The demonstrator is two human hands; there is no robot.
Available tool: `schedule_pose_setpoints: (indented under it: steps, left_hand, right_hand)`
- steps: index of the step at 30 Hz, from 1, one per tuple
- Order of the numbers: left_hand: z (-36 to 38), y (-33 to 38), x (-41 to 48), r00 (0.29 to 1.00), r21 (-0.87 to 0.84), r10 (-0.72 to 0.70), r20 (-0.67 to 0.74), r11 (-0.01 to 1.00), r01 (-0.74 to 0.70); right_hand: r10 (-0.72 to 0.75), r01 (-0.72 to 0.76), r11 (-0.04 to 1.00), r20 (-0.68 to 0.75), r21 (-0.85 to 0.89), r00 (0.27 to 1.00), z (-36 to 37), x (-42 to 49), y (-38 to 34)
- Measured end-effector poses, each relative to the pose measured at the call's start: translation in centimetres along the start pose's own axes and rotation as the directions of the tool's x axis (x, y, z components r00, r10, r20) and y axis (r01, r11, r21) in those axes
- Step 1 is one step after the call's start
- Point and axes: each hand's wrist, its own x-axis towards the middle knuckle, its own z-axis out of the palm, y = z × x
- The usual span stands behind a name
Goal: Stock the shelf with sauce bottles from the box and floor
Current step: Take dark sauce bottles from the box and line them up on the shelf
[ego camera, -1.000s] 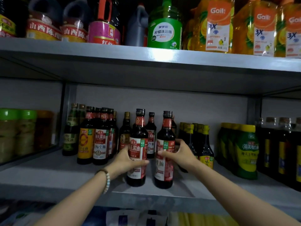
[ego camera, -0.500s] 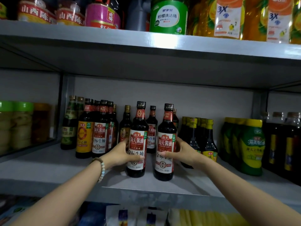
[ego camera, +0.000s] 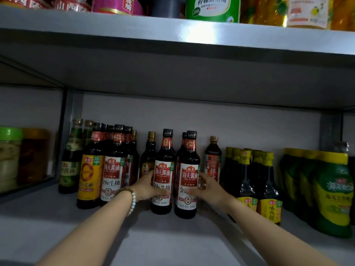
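Note:
Two dark soy sauce bottles with red and white labels stand upright side by side on the grey shelf [ego camera: 153,233]. My left hand [ego camera: 148,187], a bead bracelet on its wrist, grips the left bottle [ego camera: 164,169] around its lower label. My right hand [ego camera: 207,188] grips the right bottle [ego camera: 189,171] from its right side. Both bottles touch the shelf board and stand close to each other, level with the front of the neighbouring rows.
Left of my hands stand rows of similar dark bottles [ego camera: 113,169] and a yellow-labelled one [ego camera: 89,177]. To the right are yellow-capped bottles [ego camera: 247,181] and green pouches [ego camera: 332,191]. Jars [ego camera: 11,156] fill the far left bay. The upper shelf [ego camera: 172,29] hangs overhead.
Both hands have pushed the two bottles further back on the shelf and closer together. The camera has moved nearer and lower.

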Motion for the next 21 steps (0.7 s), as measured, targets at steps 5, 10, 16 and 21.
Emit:
schedule_pose_setpoints:
  steps: [5, 10, 16, 21]
  left_hand:
    - [-0.3, -1.4, 2.8, 0.999, -0.011, 0.039, 0.037, 0.999, -0.039]
    - [0.0, -2.5, 4.5, 0.998, -0.019, 0.062, 0.007, 0.998, -0.062]
    - [0.1, -3.2, 5.6, 0.998, -0.027, 0.064, -0.026, 0.998, -0.064]
    - [0.2, -3.6, 6.1, 0.997, -0.038, 0.054, -0.047, 0.998, -0.056]
  right_hand:
    - [-0.005, 0.006, 1.000, 0.028, -0.018, 1.000, -0.3, 3.0, 1.1]
    - [-0.038, 0.039, 0.999, -0.034, 0.015, 0.999, 0.0, 4.8, 2.5]
    - [-0.064, 0.065, 0.998, -0.036, 0.011, 0.997, -0.1, 5.7, 3.4]
    - [-0.087, 0.088, 0.996, -0.025, 0.012, 0.996, -0.3, 6.6, 4.0]
